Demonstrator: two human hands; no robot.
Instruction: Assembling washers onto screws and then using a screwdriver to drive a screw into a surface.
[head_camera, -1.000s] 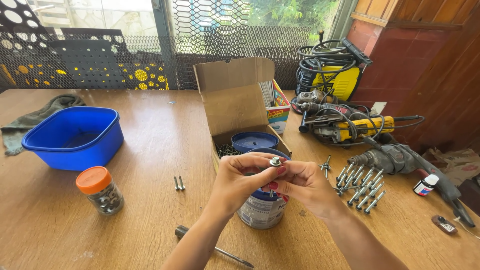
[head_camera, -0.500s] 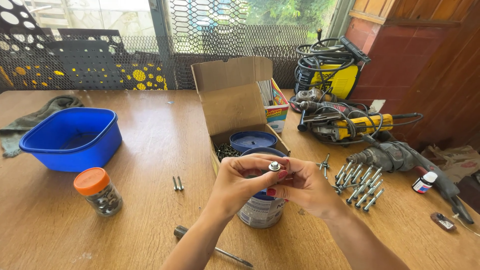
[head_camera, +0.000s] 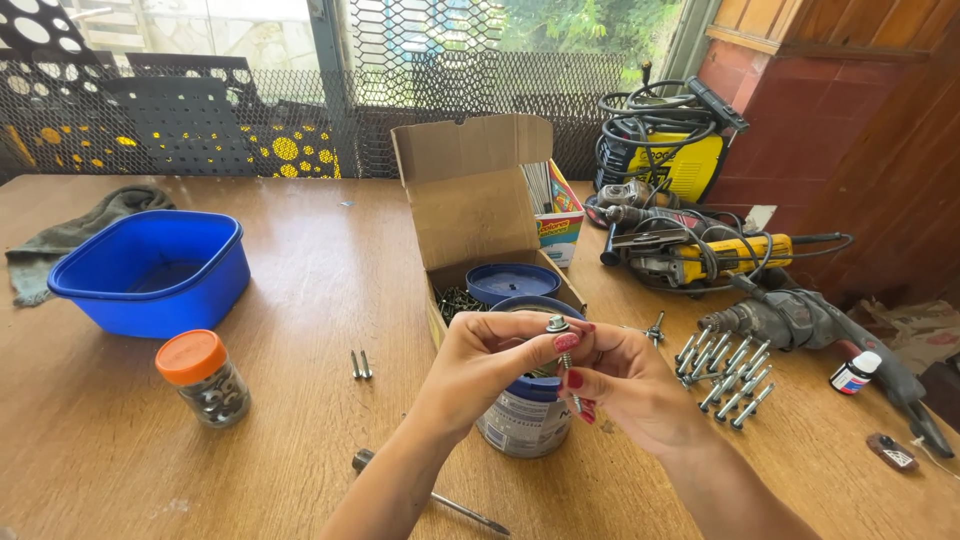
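Observation:
My left hand (head_camera: 490, 358) and my right hand (head_camera: 625, 380) meet above a blue-lidded white can (head_camera: 527, 412) in the middle of the wooden table (head_camera: 300, 280). Together they pinch one metal screw (head_camera: 562, 340), held upright with its washer head on top. The left thumb and fingers grip it near the head; the right fingers hold the shaft lower down. An open cardboard box (head_camera: 478, 215) with dark screws and a blue lid (head_camera: 512, 281) inside stands just behind the hands.
A blue plastic tub (head_camera: 152, 270) and an orange-capped jar of washers (head_camera: 204, 378) sit at left. Two loose screws (head_camera: 360, 364) and a metal rod (head_camera: 430, 495) lie near my left arm. Several screws (head_camera: 725, 372), power tools (head_camera: 720, 258) and a small bottle (head_camera: 853, 372) crowd the right.
The hands have shifted slightly and turned the screw between the fingers; it stays above the can. Nothing else on the table has moved.

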